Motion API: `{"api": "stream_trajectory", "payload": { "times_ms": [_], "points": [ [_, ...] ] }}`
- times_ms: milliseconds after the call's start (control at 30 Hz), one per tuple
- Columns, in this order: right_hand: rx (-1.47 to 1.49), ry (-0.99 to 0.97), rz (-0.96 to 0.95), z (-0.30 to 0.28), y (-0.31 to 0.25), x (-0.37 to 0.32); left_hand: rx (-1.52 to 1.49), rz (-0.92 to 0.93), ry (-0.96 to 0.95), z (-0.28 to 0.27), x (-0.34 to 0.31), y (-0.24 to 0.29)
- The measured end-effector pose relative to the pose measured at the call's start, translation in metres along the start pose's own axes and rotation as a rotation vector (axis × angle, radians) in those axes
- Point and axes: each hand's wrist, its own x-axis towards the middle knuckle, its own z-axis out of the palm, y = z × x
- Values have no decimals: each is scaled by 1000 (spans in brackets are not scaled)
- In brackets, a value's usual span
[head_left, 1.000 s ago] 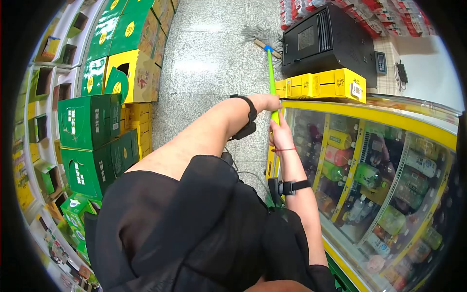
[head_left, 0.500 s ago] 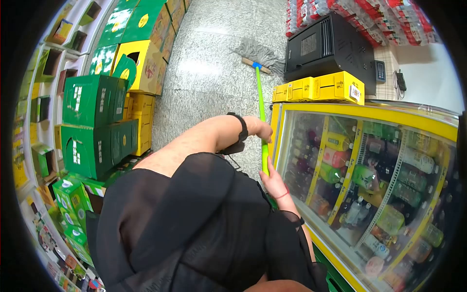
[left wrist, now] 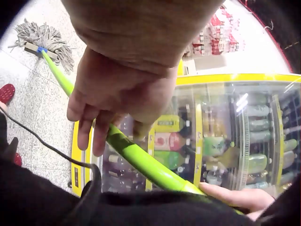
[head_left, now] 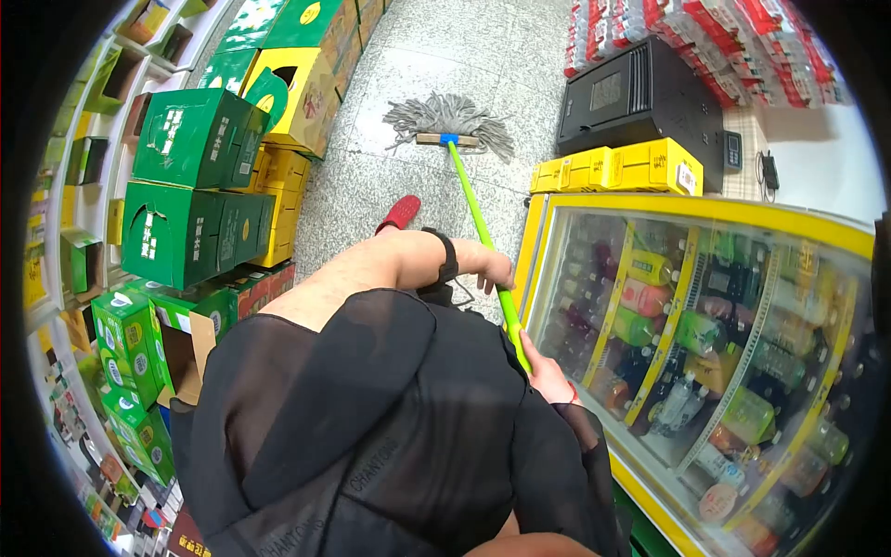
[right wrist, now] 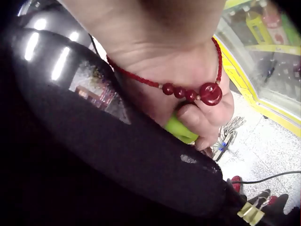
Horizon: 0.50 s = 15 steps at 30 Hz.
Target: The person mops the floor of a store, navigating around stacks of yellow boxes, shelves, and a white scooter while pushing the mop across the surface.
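A mop with a grey string head [head_left: 483, 123] lies spread on the speckled floor, its green handle [head_left: 473, 206] slanting back toward the body. The left hand [head_left: 495, 266] is at the middle of the handle; in the left wrist view this hand [left wrist: 122, 89] has fairly straight fingers hanging over the green pole [left wrist: 150, 167]. Lower down, the right hand [head_left: 549, 376] grips the handle near its end. In the right wrist view the fingers of this hand [right wrist: 202, 115] curl round the green end [right wrist: 181, 130], partly hiding it.
A glass-topped freezer [head_left: 705, 209] with bottles stands at the right, yellow boxes [head_left: 640, 167] and a black cabinet [head_left: 608, 93] beyond it. Green cartons [head_left: 200, 139] and shelves line the left. A red shoe [head_left: 401, 212] is on the floor; a dark cable [left wrist: 47, 145] hangs near the body.
The mop head has swung left across the floor and nearer the body. The right hand has moved down and back, apart from the left. A red shoe has come into view.
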Motion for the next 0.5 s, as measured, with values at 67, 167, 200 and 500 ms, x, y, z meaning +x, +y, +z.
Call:
{"api": "stream_trajectory", "payload": {
  "times_ms": [67, 167, 200, 500],
  "points": [
    [15, -20, 0, -19, -18, 27, -169, 33, 135, -28, -14, -5],
    [29, 5, -16, -47, -50, 82, -116, 2, 260, -87, -33, -20],
    [24, 0, -20, -57, -60, 106, -72, -17, 333, -108, -42, -24],
    [-39, 71, -106, -143, -147, 341, 165, -112, 789, -329, -100, -100]
  ]
}}
